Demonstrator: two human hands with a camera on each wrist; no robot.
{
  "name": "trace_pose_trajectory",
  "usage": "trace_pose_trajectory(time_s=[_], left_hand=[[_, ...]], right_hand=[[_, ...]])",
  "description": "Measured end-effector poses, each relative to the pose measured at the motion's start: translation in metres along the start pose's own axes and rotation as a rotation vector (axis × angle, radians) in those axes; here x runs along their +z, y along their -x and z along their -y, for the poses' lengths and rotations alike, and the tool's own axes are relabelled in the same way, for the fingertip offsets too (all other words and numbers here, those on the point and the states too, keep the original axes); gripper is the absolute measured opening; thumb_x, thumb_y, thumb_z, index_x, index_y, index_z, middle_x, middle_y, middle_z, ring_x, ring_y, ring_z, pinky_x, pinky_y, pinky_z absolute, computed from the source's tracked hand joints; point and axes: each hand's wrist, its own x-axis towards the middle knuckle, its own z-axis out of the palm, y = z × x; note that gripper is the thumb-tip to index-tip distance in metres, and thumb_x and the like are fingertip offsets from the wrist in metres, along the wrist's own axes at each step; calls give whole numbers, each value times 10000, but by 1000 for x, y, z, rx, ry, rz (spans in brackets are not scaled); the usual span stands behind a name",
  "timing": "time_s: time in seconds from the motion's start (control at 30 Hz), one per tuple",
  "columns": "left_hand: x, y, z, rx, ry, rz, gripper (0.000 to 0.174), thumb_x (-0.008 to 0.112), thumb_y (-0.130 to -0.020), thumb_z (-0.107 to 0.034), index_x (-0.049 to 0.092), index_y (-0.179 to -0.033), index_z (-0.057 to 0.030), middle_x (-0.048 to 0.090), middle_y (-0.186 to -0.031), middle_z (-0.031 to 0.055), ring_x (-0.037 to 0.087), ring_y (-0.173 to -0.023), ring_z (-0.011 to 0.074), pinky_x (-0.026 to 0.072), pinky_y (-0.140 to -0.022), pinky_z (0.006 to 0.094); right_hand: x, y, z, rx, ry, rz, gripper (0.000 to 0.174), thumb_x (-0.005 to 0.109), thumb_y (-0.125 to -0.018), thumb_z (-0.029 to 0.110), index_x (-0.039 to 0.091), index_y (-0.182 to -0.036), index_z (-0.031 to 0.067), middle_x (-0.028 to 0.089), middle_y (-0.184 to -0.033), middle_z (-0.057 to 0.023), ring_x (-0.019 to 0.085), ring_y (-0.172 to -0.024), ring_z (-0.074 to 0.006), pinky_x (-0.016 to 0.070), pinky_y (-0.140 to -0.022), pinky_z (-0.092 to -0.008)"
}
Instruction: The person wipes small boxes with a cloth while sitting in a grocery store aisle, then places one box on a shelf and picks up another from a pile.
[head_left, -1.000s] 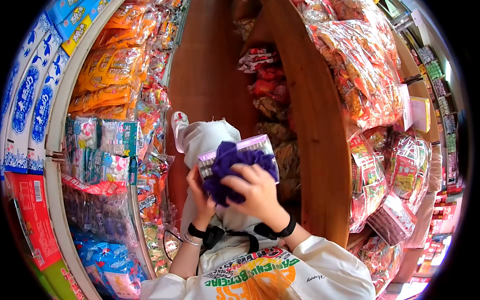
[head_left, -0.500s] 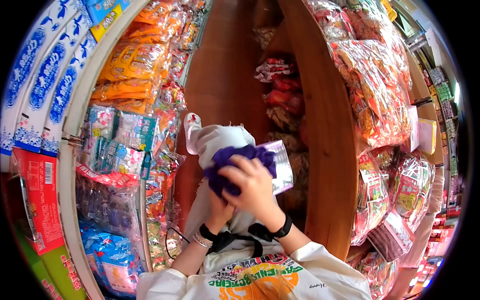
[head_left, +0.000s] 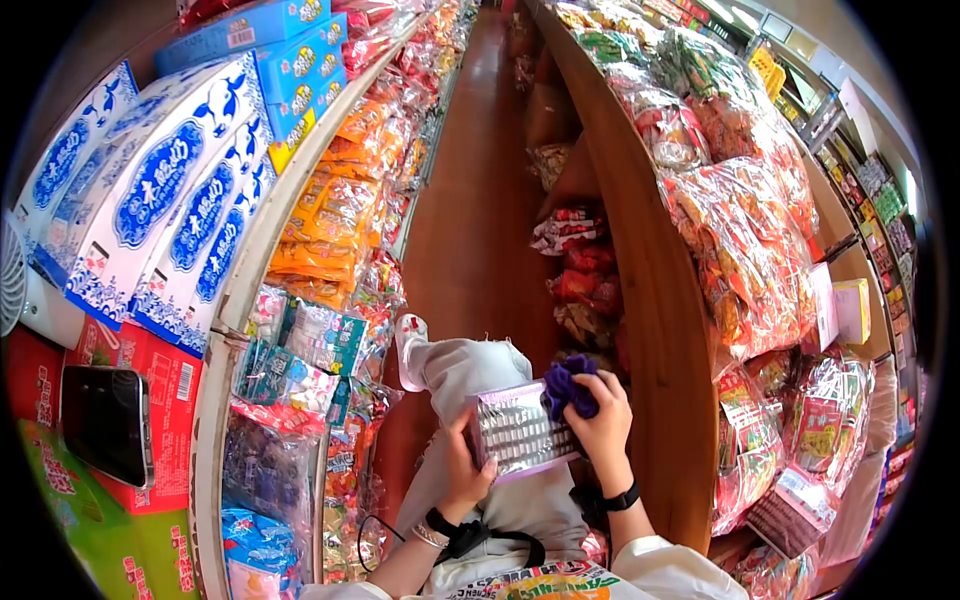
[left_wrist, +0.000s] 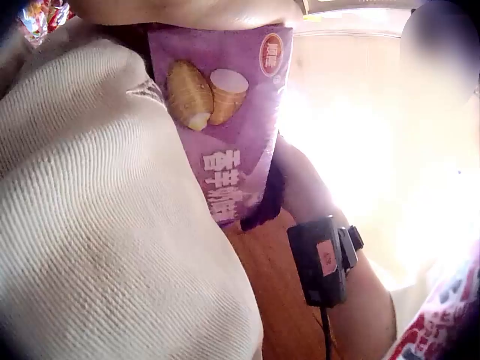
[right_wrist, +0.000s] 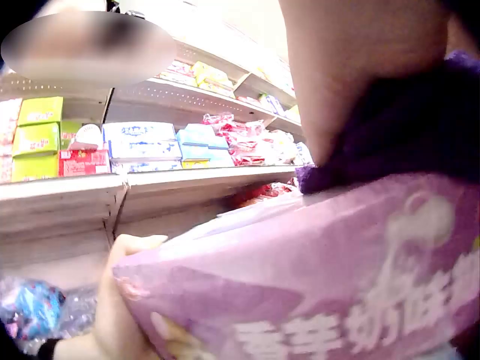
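My left hand [head_left: 470, 468] grips the left end of a purple box [head_left: 525, 435], its thumb on the near edge. Rows of small silvery packs show on the box's upward face in the head view. Taro roots and white lettering are printed on its side, seen in the left wrist view. A bunched dark purple cloth [head_left: 570, 385] is held in my right hand [head_left: 604, 420], fingers curled into it at the box's right end. In the right wrist view the cloth [right_wrist: 412, 124] lies against the box's upper edge, under the right hand [right_wrist: 367, 60].
Shelves of bagged snacks [head_left: 330, 230] line the left side, with blue-and-white cartons [head_left: 165, 200] and a phone [head_left: 106, 425] lying on a red box. On the right, a wooden board [head_left: 650, 300] edges more bagged snacks [head_left: 745, 265]. A narrow brown floor [head_left: 480, 180] runs between.
The cloth has gone from over the box's middle to its right end, baring the rows of packs. Both hands moved apart, and the head view has tilted up along the aisle.
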Motion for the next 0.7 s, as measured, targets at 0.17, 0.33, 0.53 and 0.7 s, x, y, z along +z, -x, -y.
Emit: trace_pose_trajectory(time_s=[0.17,0.33,0.53,0.7], left_hand=[[13,-1,1,11,27,-59,913,631,-861,-506,291,-1469,84,419,-1404,212,428,-1330,333,304,-1142,437],[10,2,3,41,101,6,968,655,-849,-542,248,-1484,66,402,-1400,190,420,-1327,297,302,-1146,433],[13,1,-11,9,42,13,937,644,-837,-485,249,-1487,63,394,-1411,191,404,-1337,298,289,-1154,444],[19,1,-19,-7,79,4,949,602,-863,-528,226,-1493,74,374,-1431,198,388,-1359,304,276,-1162,445]], right_hand=[[-2,20,50,-319,-89,254,415,816,-615,194,739,-1022,199,664,-1136,-50,625,-910,-290,540,-803,-388],[-10,40,45,-377,-92,278,457,841,-598,216,736,-1043,219,651,-1149,-53,616,-899,-282,537,-777,-388],[-21,64,-9,-61,9,-35,399,809,-625,146,737,-1018,153,638,-1132,-117,612,-962,-340,533,-823,-427],[-19,81,-8,-74,69,-74,415,808,-629,169,732,-1037,159,625,-1143,-124,606,-945,-338,531,-798,-427]])
